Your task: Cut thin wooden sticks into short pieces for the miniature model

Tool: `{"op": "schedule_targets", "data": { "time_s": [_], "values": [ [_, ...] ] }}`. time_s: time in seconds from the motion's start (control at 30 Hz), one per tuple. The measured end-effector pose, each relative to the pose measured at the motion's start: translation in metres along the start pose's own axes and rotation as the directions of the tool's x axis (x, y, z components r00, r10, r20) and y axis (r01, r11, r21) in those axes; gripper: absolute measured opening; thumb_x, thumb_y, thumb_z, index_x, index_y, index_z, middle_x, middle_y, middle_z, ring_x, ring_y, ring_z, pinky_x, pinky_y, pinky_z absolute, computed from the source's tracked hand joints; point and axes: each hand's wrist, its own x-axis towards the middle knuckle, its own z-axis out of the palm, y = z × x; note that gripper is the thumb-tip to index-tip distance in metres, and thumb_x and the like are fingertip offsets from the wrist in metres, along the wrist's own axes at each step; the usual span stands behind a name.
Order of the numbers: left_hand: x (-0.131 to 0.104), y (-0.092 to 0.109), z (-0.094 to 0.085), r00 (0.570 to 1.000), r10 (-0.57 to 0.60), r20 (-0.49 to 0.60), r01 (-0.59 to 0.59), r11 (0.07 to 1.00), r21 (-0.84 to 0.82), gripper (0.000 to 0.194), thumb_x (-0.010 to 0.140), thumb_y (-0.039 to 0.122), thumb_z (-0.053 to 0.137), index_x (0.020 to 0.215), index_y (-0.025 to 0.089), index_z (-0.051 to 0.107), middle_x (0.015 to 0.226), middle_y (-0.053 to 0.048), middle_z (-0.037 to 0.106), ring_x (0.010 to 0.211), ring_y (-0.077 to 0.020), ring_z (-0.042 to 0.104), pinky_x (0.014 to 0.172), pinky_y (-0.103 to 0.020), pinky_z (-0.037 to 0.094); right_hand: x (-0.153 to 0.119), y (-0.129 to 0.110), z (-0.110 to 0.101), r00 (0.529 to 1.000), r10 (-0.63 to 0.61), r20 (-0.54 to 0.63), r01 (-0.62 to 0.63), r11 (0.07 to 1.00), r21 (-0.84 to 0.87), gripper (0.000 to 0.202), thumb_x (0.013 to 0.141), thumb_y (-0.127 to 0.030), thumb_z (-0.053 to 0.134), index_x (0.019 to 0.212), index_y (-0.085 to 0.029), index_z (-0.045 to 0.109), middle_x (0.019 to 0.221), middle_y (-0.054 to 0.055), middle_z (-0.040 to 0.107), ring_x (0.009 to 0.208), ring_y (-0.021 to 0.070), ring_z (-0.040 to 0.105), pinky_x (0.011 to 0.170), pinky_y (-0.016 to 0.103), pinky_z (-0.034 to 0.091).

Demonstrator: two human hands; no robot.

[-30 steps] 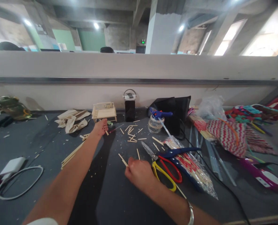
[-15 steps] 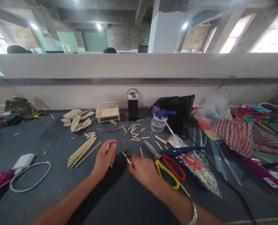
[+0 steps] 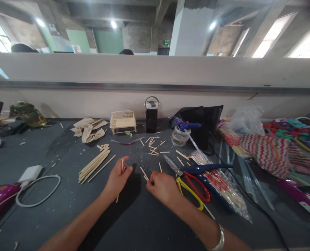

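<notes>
My left hand (image 3: 118, 177) has its fingers closed around thin wooden sticks (image 3: 122, 164), whose ends show above and below it. Fingers bent together, my right hand (image 3: 161, 186) grips short wooden sticks (image 3: 144, 173) that poke out to its upper left. A bundle of longer sticks (image 3: 94, 165) lies left of my left hand. Short loose pieces (image 3: 153, 151) are scattered beyond my hands. Farther back stands a small stick-built model (image 3: 123, 122). Scissors with red and yellow handles (image 3: 180, 172) lie just right of my right hand.
A blue glue gun (image 3: 186, 124) rests on a glass jar (image 3: 180, 136). Plastic-wrapped sticks (image 3: 223, 183) lie on the right, with a black cable beside them. Crumpled paper (image 3: 88, 129) sits back left; a white charger (image 3: 31, 175) with a looped cable is at left.
My left hand has turned slightly, and its stick now points lower, toward me. The whole view has shifted a little; my right hand keeps its grip.
</notes>
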Motion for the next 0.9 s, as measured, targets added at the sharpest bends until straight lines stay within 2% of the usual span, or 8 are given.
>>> {"op": "schedule_targets", "data": {
  "time_s": [0.13, 0.33, 0.5, 0.67, 0.77, 0.9],
  "values": [
    [0.001, -0.007, -0.008, 0.983, 0.183, 0.014, -0.18, 0.952, 0.246, 0.044, 0.081, 0.026, 0.049, 0.123, 0.019, 0.043, 0.074, 0.005, 0.049, 0.064, -0.011, 0.049, 0.065, -0.026, 0.044, -0.003, -0.002, -0.005, 0.999, 0.035, 0.0, -0.035, 0.999, 0.019, 0.019, 0.082, -0.029, 0.048, 0.077, -0.02, 0.064, 0.08, 0.005, 0.073, 0.077, 0.0202, 0.069, 0.062, 0.026, 0.041],
    [0.006, -0.015, -0.012, 0.949, 0.314, 0.043, -0.306, 0.873, 0.38, 0.057, 0.076, 0.013, 0.045, 0.133, 0.016, 0.037, 0.095, -0.004, 0.054, 0.084, -0.0155, 0.055, 0.081, -0.031, 0.047, -0.01, 0.004, -0.013, 0.999, -0.008, 0.043, 0.012, 0.995, -0.099, 0.02, 0.079, -0.028, 0.049, 0.078, -0.018, 0.066, 0.078, 0.009, 0.073, 0.074, 0.0231, 0.069, 0.059, 0.027, 0.04],
    [0.007, -0.02, -0.013, 0.921, 0.38, 0.085, -0.376, 0.81, 0.45, 0.06, 0.079, 0.012, 0.044, 0.137, 0.017, 0.033, 0.104, -0.007, 0.057, 0.098, -0.0186, 0.057, 0.092, -0.036, 0.045, -0.01, 0.006, -0.012, 0.997, -0.052, 0.065, 0.058, 0.995, -0.084, 0.027, 0.083, -0.038, 0.049, 0.082, -0.018, 0.067, 0.08, 0.009, 0.073, 0.075, 0.0229, 0.069, 0.059, 0.026, 0.04],
    [0.007, -0.021, -0.012, 0.911, 0.39, 0.134, -0.405, 0.786, 0.468, 0.062, 0.08, 0.01, 0.044, 0.139, 0.02, 0.032, 0.113, -0.008, 0.056, 0.104, -0.0187, 0.056, 0.093, -0.036, 0.046, -0.007, 0.0, -0.009, 0.996, -0.036, 0.078, 0.04, 0.998, -0.05, 0.024, 0.083, -0.031, 0.047, 0.079, -0.019, 0.068, 0.081, 0.008, 0.073, 0.076, 0.0214, 0.069, 0.059, 0.026, 0.039],
    [0.006, -0.02, -0.012, 0.912, 0.382, 0.153, -0.407, 0.783, 0.47, 0.061, 0.081, 0.011, 0.044, 0.139, 0.021, 0.033, 0.114, -0.008, 0.055, 0.104, -0.0184, 0.056, 0.092, -0.035, 0.048, -0.006, -0.003, -0.009, 0.999, -0.012, 0.038, 0.013, 1.0, -0.024, 0.024, 0.084, -0.029, 0.046, 0.079, -0.019, 0.067, 0.081, 0.006, 0.073, 0.077, 0.0205, 0.068, 0.06, 0.026, 0.039],
    [0.005, -0.015, -0.013, 0.913, 0.37, 0.174, -0.406, 0.777, 0.48, 0.061, 0.079, 0.01, 0.044, 0.138, 0.021, 0.034, 0.119, -0.008, 0.052, 0.109, -0.0195, 0.053, 0.098, -0.039, 0.044, -0.004, -0.003, -0.007, 1.0, 0.009, 0.008, -0.009, 1.0, -0.011, 0.024, 0.086, -0.03, 0.045, 0.079, -0.02, 0.066, 0.079, 0.005, 0.072, 0.075, 0.0189, 0.068, 0.059, 0.026, 0.037]
  ]
}}
